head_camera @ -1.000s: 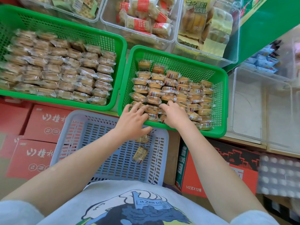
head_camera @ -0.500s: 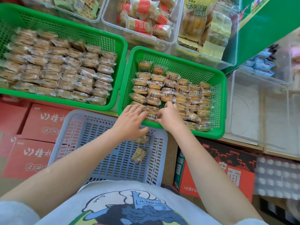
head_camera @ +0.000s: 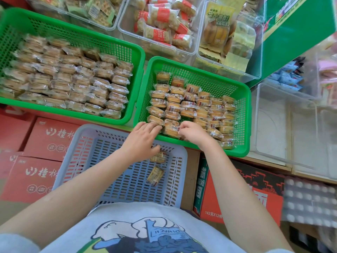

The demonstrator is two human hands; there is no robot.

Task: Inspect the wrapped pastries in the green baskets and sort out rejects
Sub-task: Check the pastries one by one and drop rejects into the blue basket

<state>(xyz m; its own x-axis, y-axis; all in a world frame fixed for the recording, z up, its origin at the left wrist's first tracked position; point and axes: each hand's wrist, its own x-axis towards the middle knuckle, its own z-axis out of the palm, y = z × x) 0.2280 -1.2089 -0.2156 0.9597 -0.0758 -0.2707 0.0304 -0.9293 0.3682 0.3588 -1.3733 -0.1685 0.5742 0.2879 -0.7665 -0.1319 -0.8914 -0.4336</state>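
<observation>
Landmark: right green basket (head_camera: 244,114).

- Blue-grey basket (head_camera: 76,161), nearer than landmark, just below its front rim. Holds two wrapped pastries (head_camera: 155,175), likely the rejects.
- Left hand (head_camera: 144,136), at landmark's front-left corner. Fingers straight, resting on a front-row pastry; nothing gripped.
- Right hand (head_camera: 193,133), at landmark's front rim, beside the left. Fingers (head_camera: 182,127) curled, seemingly pinching a front-row pastry (head_camera: 172,129); grip partly hidden.
- Pastry rows (head_camera: 191,106), inside landmark, packed toward front and right; back-left floor bare.
- Left green basket (head_camera: 133,48), left of landmark, touching or nearly so. Full of wrapped pastries.
- Clear bins (head_camera: 164,24), beyond landmark. Other packaged goods.

Handling, as judged: lift one at a time, turn to check seal and label, keep neighbouring rows undisturbed, drop doubtful pieces into blue-grey basket.
</observation>
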